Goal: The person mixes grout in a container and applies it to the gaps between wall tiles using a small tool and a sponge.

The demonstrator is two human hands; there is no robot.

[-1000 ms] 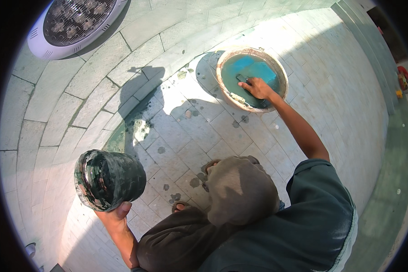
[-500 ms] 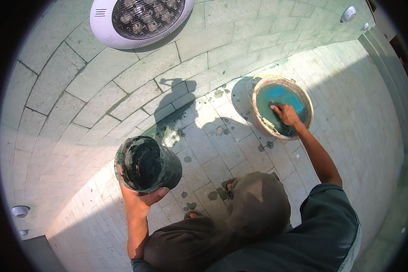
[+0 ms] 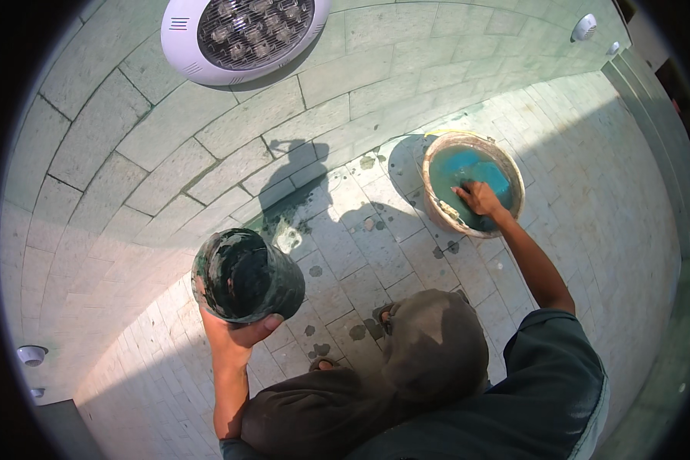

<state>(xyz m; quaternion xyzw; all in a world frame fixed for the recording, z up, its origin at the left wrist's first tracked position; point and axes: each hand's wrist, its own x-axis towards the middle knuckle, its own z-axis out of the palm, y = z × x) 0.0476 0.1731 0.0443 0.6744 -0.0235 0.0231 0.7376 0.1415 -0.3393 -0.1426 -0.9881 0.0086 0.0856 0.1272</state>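
Observation:
My left hand (image 3: 244, 332) is closed round the bottom of a cylindrical container (image 3: 248, 274) smeared with dark green, its open mouth turned up toward me. My right hand (image 3: 478, 195) reaches into a pale, grimy bucket (image 3: 437, 215) of murky green water, fingers curled on something dark that I cannot make out under the surface. A bright blue flat object (image 3: 485, 175) lies in that water beside my fingers.
A curved wall (image 3: 172, 153) of pale green tiles carries a large round lamp (image 3: 254, 30) and small white fittings (image 3: 584, 27). Green steps (image 3: 652, 138) rise at the right. My knees and sandalled feet are below me on the wet-spotted tiled floor (image 3: 353, 253).
The view has shifted, so bucket and body sit lower and further right. The container in my left hand has tipped to show more of its inside. My right hand remains in the bucket.

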